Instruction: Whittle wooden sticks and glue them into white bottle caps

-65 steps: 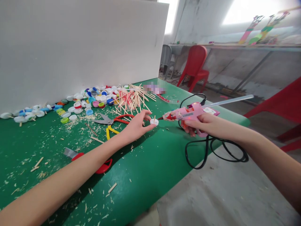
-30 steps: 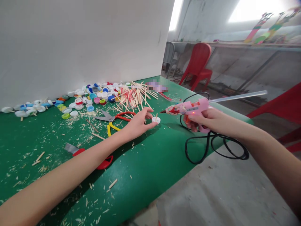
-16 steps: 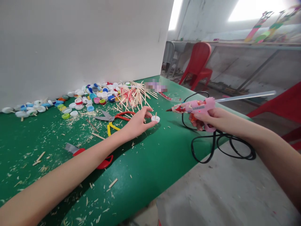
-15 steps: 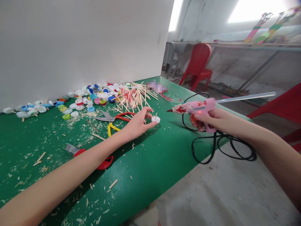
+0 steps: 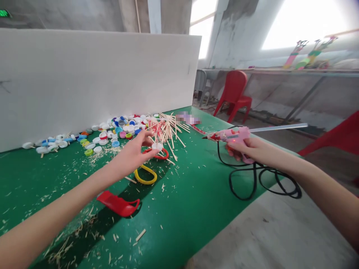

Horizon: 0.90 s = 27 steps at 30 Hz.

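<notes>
My left hand (image 5: 141, 146) pinches a white bottle cap (image 5: 157, 146) between thumb and fingers, held above the table. Below it lie scissors with one red and one yellow handle loop (image 5: 146, 175); their blades are hidden by my hand and forearm. My right hand (image 5: 243, 148) grips a pink hot glue gun (image 5: 234, 135), its dark nozzle pointing left and a clear glue stick (image 5: 279, 127) sticking out of its back. A black cable (image 5: 255, 179) hangs in loops under the gun. A red-handled cutter (image 5: 119, 203) lies beneath my left forearm.
Many coloured bottle caps (image 5: 119, 131) lie along a white board (image 5: 98, 82). Thin wooden sticks (image 5: 169, 129) are heaped to their right. Wood shavings litter the green table (image 5: 182, 216). Red chairs (image 5: 235, 91) stand beyond the table's right edge.
My left hand has moved left with the bottle cap, over the scissors. The glue gun stays in my right hand, nearly in place. The camera view has tilted up.
</notes>
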Each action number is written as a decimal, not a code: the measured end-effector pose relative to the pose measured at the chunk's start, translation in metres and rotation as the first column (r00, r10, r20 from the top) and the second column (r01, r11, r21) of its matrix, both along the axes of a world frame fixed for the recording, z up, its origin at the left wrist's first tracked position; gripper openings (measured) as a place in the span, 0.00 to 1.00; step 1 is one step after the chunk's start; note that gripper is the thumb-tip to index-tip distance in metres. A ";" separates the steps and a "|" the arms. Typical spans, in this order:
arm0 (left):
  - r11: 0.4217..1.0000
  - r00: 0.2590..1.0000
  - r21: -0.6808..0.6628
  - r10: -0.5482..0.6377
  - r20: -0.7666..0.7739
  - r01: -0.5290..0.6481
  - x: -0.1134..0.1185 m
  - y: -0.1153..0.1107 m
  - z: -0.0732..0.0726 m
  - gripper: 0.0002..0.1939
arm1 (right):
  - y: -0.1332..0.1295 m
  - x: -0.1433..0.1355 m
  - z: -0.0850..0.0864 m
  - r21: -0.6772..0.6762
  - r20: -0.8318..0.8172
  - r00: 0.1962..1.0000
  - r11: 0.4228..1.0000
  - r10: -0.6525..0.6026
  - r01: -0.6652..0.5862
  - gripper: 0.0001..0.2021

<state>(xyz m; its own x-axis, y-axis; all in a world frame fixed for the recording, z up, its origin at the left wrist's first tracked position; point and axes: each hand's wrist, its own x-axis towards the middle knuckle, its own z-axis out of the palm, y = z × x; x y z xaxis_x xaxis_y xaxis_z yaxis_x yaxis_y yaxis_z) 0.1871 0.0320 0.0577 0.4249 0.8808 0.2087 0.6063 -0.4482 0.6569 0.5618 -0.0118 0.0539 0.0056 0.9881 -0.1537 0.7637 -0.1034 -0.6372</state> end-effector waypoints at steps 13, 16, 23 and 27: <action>0.965 0.965 -0.018 0.263 0.017 -0.262 -0.097 -0.020 -0.007 0.25 | 0.059 -0.017 -0.002 0.060 0.206 0.969 0.990 -0.136 0.126 0.26; 0.955 0.953 -0.013 0.298 0.051 -0.298 -0.104 -0.025 -0.004 0.25 | 0.069 -0.015 -0.008 0.020 0.247 0.961 0.992 -0.124 0.123 0.26; 0.940 0.936 -0.043 0.340 0.091 -0.338 -0.118 -0.033 -0.012 0.25 | 0.076 -0.011 -0.014 -0.064 0.274 0.957 0.992 -0.090 0.112 0.21; 0.931 0.927 -0.055 0.363 0.097 -0.360 -0.128 -0.031 -0.019 0.26 | 0.069 -0.011 -0.009 -0.043 0.291 0.957 0.999 0.003 0.010 0.27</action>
<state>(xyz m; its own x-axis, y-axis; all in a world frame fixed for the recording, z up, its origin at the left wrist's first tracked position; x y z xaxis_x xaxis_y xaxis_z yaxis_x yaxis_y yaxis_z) 0.0588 0.0006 0.0384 0.0538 0.9782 0.2005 0.6503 -0.1867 0.7364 0.5504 0.0568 0.0448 0.0601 0.9804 -0.1876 0.9148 -0.1293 -0.3828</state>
